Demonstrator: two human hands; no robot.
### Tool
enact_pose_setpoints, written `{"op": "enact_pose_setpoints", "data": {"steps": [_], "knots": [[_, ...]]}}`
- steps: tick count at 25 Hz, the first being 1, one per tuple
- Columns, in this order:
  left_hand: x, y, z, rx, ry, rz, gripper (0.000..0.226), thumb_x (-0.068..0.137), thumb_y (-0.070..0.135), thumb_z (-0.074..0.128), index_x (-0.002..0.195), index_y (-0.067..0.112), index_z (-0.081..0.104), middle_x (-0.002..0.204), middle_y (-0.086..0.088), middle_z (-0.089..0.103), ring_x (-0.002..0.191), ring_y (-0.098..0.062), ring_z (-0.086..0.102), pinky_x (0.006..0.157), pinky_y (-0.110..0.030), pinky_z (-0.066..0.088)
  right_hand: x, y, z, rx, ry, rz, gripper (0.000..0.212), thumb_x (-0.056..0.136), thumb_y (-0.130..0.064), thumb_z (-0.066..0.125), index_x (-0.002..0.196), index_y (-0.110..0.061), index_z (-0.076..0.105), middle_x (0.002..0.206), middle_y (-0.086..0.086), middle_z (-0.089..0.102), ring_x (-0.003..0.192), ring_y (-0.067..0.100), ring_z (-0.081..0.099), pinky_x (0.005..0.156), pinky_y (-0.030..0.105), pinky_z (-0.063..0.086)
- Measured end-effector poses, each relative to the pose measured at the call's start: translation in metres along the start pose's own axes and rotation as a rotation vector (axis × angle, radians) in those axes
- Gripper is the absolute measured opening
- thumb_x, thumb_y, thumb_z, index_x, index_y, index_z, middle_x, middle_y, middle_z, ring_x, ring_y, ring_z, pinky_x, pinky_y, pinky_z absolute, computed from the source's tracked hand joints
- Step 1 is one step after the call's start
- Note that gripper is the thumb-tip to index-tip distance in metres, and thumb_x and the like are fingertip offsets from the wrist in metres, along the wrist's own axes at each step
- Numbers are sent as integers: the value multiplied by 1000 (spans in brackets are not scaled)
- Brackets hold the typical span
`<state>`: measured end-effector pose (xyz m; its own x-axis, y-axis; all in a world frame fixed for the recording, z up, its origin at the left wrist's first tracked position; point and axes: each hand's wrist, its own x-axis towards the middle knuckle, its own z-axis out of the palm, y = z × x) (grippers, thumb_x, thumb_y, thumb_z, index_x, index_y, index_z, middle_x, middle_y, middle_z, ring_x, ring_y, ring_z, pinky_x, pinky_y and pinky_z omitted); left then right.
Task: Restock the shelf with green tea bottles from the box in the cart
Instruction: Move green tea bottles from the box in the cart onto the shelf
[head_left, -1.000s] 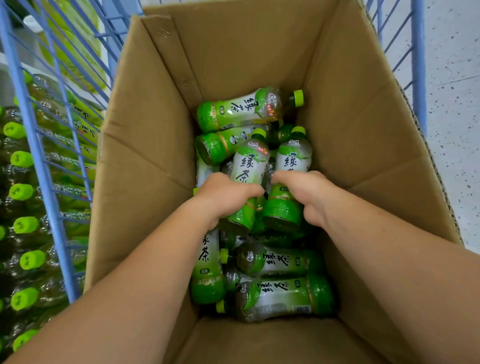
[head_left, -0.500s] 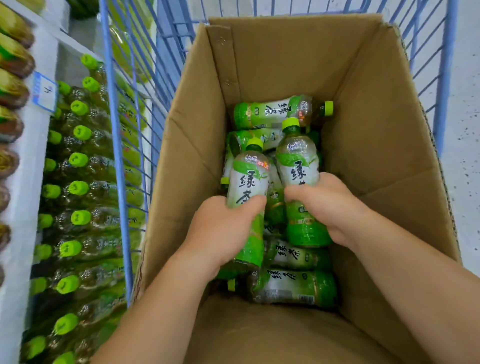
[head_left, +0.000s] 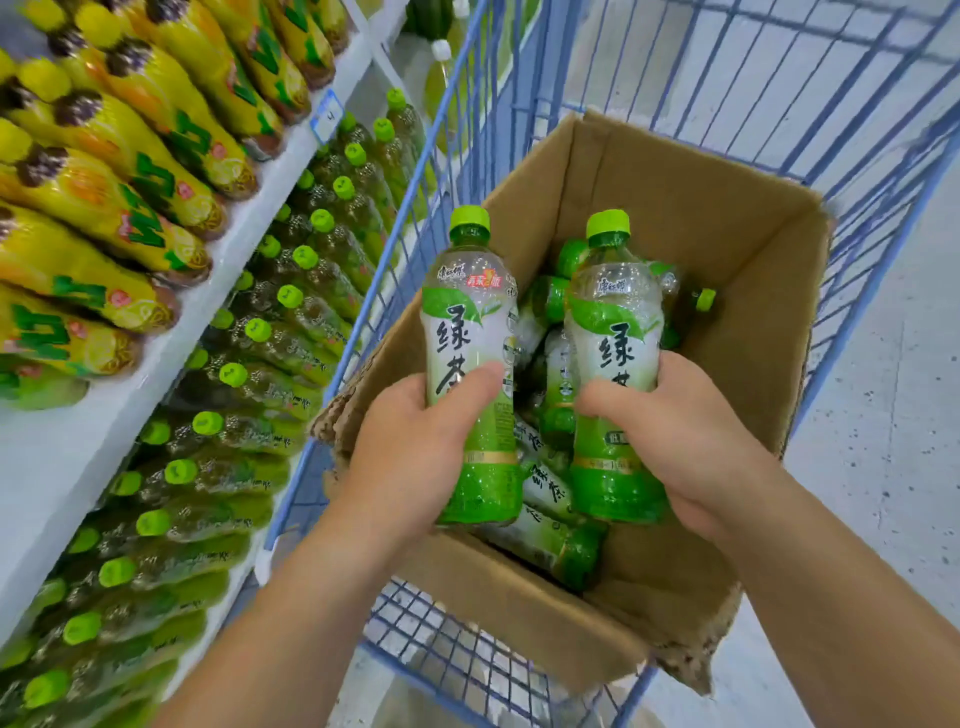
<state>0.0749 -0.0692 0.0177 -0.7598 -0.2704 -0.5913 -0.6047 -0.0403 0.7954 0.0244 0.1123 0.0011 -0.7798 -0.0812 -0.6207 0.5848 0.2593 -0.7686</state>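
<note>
Hands: the left hand (head_left: 415, 447) grips a green tea bottle (head_left: 470, 322) round its lower half, thumb across the label. The right hand (head_left: 675, 431) grips a second bottle (head_left: 613, 312) the same way.
Bottles: both are upright with caps toward 12 o'clock, held side by side and not touching.
Change: a second ago both bottles were low in the pile. Now they are lifted to about the rim, and the view has swung so shelving fills the 9 o'clock side.
Meaning: the pick looks finished. The carry toward 9 or 10 o'clock is probably next.
Box: the brown cardboard box (head_left: 727, 249) is open, with a torn near rim. It holds a loose pile (head_left: 545, 493) of more bottles lying on their sides. Plenty remain, so the restock seems far from done.
Cart: the blue wire cart (head_left: 727, 78) holds the box against its near corner.
Shelf: the shelf (head_left: 78, 441) is at 9 o'clock, just beside the cart. Its lower tier holds rows of stocked tea bottles (head_left: 291, 296) with green caps. I cannot tell where a free gap lies.
Upper tier: yellow bottles (head_left: 130, 171) are at 10 o'clock, with a price tag (head_left: 326, 117) on the edge below them.
</note>
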Motion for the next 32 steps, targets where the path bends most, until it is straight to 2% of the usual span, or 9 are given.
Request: {"op": "enact_pose_setpoints", "data": {"steps": [2,4,7,10,13,18,23,26,32], "knots": [[-23,1,-8,-19,83,57,36,79,51,74,98,21,78,92,-6,79,88,-30,76,80,-57,61,-15,-17,0,-69,-51,-46,29,75,-13,74,100,-3,64,93,26,68,76,36,71,74,62,58],[-44,6,-18,-52,163,107,26,86,43,75,102,22,77,92,2,79,86,-22,76,80,-49,62,-29,-36,3,-125,-90,-91,27,74,-14,74,97,-4,65,84,21,70,77,37,72,74,58,60],[-73,11,-48,-85,281,142,23,87,38,75,106,23,74,94,5,78,87,-19,75,81,-50,62,-52,-60,27,-188,-138,-158,23,77,-11,73,96,-3,64,77,14,69,76,36,73,73,54,60],[-98,8,-85,-90,417,151,24,83,39,80,101,24,73,90,5,77,82,-16,74,74,-45,63,-71,-79,63,-227,-193,-197,25,74,-14,75,97,-8,67,88,19,73,83,40,73,76,61,59],[-126,-2,-132,-84,543,147,26,77,34,85,99,26,71,88,11,77,76,-4,73,66,-27,60,-92,-93,111,-254,-262,-210,23,76,-8,76,96,-11,64,83,18,71,75,36,72,71,62,58],[-163,-40,-211,-38,729,65,27,76,38,84,93,29,66,85,12,73,70,2,68,62,-24,56,-119,-99,200,-365,-431,-236,25,77,-11,78,96,-17,64,90,14,72,83,35,72,78,60,59],[-171,-104,-290,-42,858,-34,33,74,39,85,97,28,64,88,13,71,77,0,67,62,-22,52,-125,-74,299,-543,-548,-317,22,74,-19,81,91,-23,68,87,5,73,82,27,71,79,49,60],[-162,-137,-339,-56,894,-62,38,72,40,86,100,26,63,91,9,72,81,-7,69,63,-26,55,-121,-57,358,-586,-607,-337,22,75,-17,82,92,-22,69,85,3,75,80,22,72,74,42,59],[-100,-178,-428,-59,985,10,40,70,35,85,101,26,62,93,8,72,83,-9,70,74,-37,61,-78,-33,471,-617,-567,-433,29,72,-25,85,95,-22,67,88,-4,74,84,18,70,79,40,60]]}}
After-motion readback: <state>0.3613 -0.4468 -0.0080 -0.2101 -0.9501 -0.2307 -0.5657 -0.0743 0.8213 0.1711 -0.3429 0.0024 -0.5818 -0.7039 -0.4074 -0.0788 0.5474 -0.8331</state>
